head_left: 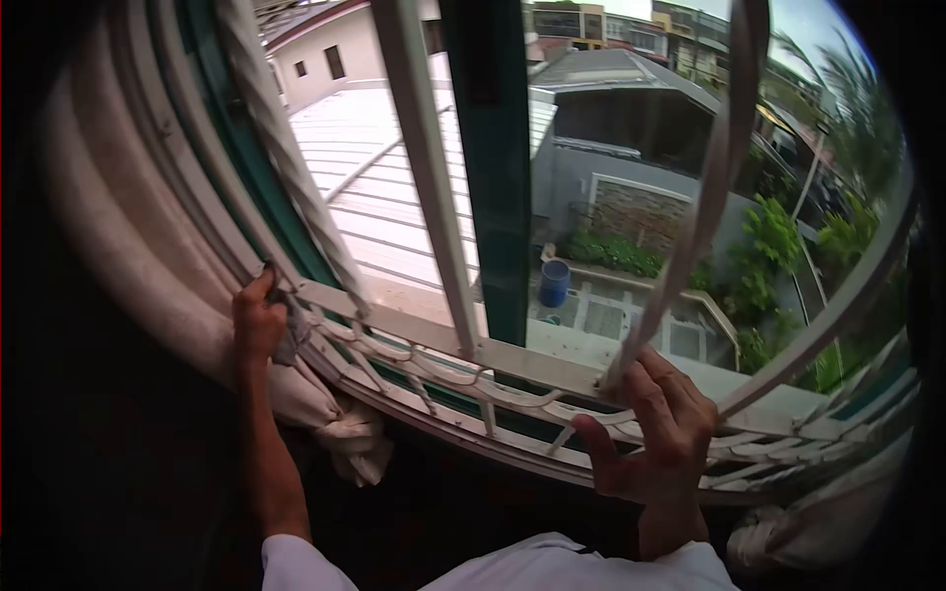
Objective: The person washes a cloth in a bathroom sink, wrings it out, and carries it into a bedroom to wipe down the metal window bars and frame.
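At the left side of the window, my left hand [260, 320] is closed around a grey cloth [293, 335], pressed against the white window frame [212, 212]. My right hand [655, 424] is at the lower part of the white window grille [522, 364]. Its fingertips touch the foot of a twisted white bar [680, 256], while the thumb stands apart from the fingers. Scrollwork runs along the bottom of the grille between my two hands. Part of the cloth is hidden by my left hand.
A knotted light curtain [350, 433] hangs below my left hand, and another bunched curtain [788, 532] is at the lower right. A dark green window post [488, 177] stands behind the bars. Outside are a white roof [384, 187], a blue barrel [554, 283] and plants.
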Demonstrator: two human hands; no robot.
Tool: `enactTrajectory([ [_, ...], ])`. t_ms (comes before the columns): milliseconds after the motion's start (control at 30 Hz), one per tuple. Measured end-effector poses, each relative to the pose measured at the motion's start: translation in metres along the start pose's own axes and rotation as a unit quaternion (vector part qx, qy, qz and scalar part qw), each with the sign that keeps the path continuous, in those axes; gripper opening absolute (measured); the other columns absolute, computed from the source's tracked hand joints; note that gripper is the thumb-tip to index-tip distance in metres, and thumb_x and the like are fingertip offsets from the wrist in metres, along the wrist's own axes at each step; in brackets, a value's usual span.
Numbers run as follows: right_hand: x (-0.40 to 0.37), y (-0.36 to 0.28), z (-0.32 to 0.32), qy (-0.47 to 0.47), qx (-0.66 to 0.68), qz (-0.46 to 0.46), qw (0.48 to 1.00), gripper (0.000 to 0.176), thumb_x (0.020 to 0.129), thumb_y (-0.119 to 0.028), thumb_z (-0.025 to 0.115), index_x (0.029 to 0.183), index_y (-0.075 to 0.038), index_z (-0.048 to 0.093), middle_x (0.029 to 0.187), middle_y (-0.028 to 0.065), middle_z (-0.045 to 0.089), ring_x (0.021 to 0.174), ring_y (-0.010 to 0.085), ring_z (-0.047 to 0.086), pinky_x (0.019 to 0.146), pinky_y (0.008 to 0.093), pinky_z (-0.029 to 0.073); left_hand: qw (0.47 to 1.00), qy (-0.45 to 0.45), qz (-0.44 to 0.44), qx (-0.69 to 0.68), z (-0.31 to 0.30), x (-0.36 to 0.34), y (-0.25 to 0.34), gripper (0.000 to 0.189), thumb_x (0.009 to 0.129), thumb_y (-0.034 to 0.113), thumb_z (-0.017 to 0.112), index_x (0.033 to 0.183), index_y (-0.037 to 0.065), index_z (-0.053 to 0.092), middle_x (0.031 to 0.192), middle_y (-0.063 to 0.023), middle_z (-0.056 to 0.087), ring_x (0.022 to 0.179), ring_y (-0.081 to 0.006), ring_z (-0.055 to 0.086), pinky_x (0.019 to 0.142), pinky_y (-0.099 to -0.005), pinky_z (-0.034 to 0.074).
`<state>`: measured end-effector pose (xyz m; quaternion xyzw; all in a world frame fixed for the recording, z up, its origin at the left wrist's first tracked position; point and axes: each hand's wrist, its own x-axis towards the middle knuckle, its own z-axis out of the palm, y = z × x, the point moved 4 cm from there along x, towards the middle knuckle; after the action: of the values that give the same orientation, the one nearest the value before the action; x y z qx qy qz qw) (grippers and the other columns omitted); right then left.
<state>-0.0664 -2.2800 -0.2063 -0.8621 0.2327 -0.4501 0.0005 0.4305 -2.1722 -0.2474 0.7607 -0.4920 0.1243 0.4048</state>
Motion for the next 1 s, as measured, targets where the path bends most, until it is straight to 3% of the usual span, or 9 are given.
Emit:
enactTrajectory([
  [133, -0.005, 0.002, 0.000, 0.002, 0.006, 0.005, 1.000, 0.050, 0.079, -0.022, 0.076, 0.111, 0.014, 0.065, 0.112, 0.0336, 0.065, 0.106, 0.0449, 0.067, 0.096, 0.0480, 0.054, 0.999, 0.015, -0.030, -0.023, 0.015, -0.062, 0.015, 0.057, 0.089, 0.004, 0.053, 0.143, -0.012, 0.045, 0.139, -0.0258, 0.056, 0.128, -0.0317, 0.055, 0.111, -0.0357, 0.038],
  [233, -0.029, 0.003, -0.020, 0.172, 0.168, -0.091, 0.966, 0.044, 0.080, -0.007, 0.078, 0.119, 0.009, 0.063, 0.114, 0.0287, 0.067, 0.105, 0.0413, 0.069, 0.091, 0.0476, 0.058, 0.969, 0.041, -0.044, -0.240, 0.037, -0.129, 0.066, 0.040, 0.095, 0.006, 0.056, 0.132, -0.009, 0.057, 0.121, -0.0208, 0.066, 0.107, -0.0287, 0.064, 0.093, -0.0339, 0.048],
  [367, -0.096, -0.006, -0.017, 0.074, 0.281, -0.021, 0.957, 0.048, 0.081, -0.005, 0.078, 0.124, 0.007, 0.060, 0.123, 0.0274, 0.064, 0.110, 0.0414, 0.067, 0.090, 0.0471, 0.058, 0.896, -0.329, -0.025, -0.299, 0.081, -0.197, 0.179, 0.030, 0.089, -0.006, 0.060, 0.118, -0.004, 0.067, 0.124, -0.0242, 0.065, 0.116, -0.0368, 0.060, 0.100, -0.0408, 0.047],
  [500, -0.146, 0.011, 0.000, -0.082, 0.287, 0.109, 0.948, 0.052, 0.080, -0.005, 0.079, 0.128, 0.004, 0.059, 0.123, 0.0246, 0.064, 0.104, 0.0381, 0.069, 0.085, 0.0416, 0.059, 0.798, -0.453, 0.240, -0.316, 0.129, -0.223, 0.280, 0.027, 0.083, -0.011, 0.061, 0.109, -0.006, 0.066, 0.109, -0.0157, 0.065, 0.102, -0.0323, 0.062, 0.087, -0.0353, 0.048],
  [633, -0.211, 0.040, -0.002, -0.219, 0.386, 0.304, 0.843, 0.055, 0.078, -0.003, 0.078, 0.125, 0.007, 0.051, 0.112, 0.0244, 0.063, 0.093, 0.0308, 0.066, 0.083, 0.0353, 0.054, 0.809, -0.409, 0.234, -0.351, 0.156, -0.232, 0.325, 0.012, 0.089, -0.008, 0.060, 0.099, -0.002, 0.059, 0.091, -0.0075, 0.057, 0.085, -0.0228, 0.056, 0.076, -0.0353, 0.045],
  [700, -0.222, 0.051, -0.034, -0.226, 0.355, 0.309, 0.853, 0.049, 0.079, -0.003, 0.077, 0.122, 0.006, 0.053, 0.111, 0.0200, 0.063, 0.096, 0.0255, 0.064, 0.087, 0.0332, 0.052, 0.777, -0.491, 0.186, -0.347, 0.176, -0.239, 0.341, 0.036, 0.082, -0.002, 0.066, 0.118, 0.002, 0.070, 0.099, -0.0164, 0.070, 0.089, -0.0275, 0.066, 0.080, -0.0348, 0.049],
  [767, -0.238, 0.059, -0.057, -0.236, 0.324, 0.317, 0.859, 0.043, 0.081, -0.004, 0.075, 0.118, 0.004, 0.055, 0.110, 0.0156, 0.063, 0.099, 0.0202, 0.063, 0.090, 0.0312, 0.051, 0.780, -0.462, 0.169, -0.387, 0.189, -0.250, 0.379, 0.034, 0.071, -0.006, 0.069, 0.103, 0.006, 0.074, 0.078, -0.0119, 0.063, 0.072, -0.0267, 0.062, 0.066, -0.0339, 0.046],
  [867, -0.255, 0.073, -0.089, -0.015, 0.572, 0.361, 0.736, 0.026, 0.081, -0.005, 0.074, 0.103, 0.001, 0.063, 0.109, 0.0102, 0.062, 0.102, 0.0152, 0.059, 0.091, 0.0314, 0.049, 0.786, -0.428, 0.236, -0.378, 0.200, -0.259, 0.426, 0.031, 0.072, -0.006, 0.069, 0.101, 0.004, 0.073, 0.076, -0.0115, 0.062, 0.068, -0.0266, 0.063, 0.060, -0.0336, 0.047],
  [1000, -0.278, 0.086, -0.116, -0.066, 0.482, 0.316, 0.815, 0.033, 0.081, -0.002, 0.073, 0.113, 0.001, 0.063, 0.112, 0.0096, 0.063, 0.105, 0.0159, 0.058, 0.092, 0.0312, 0.047, 0.786, -0.311, 0.290, -0.449, 0.209, -0.265, 0.481, 0.026, 0.073, -0.007, 0.069, 0.097, 0.002, 0.071, 0.076, -0.0123, 0.062, 0.062, -0.0258, 0.063, 0.054, -0.0334, 0.048],
])
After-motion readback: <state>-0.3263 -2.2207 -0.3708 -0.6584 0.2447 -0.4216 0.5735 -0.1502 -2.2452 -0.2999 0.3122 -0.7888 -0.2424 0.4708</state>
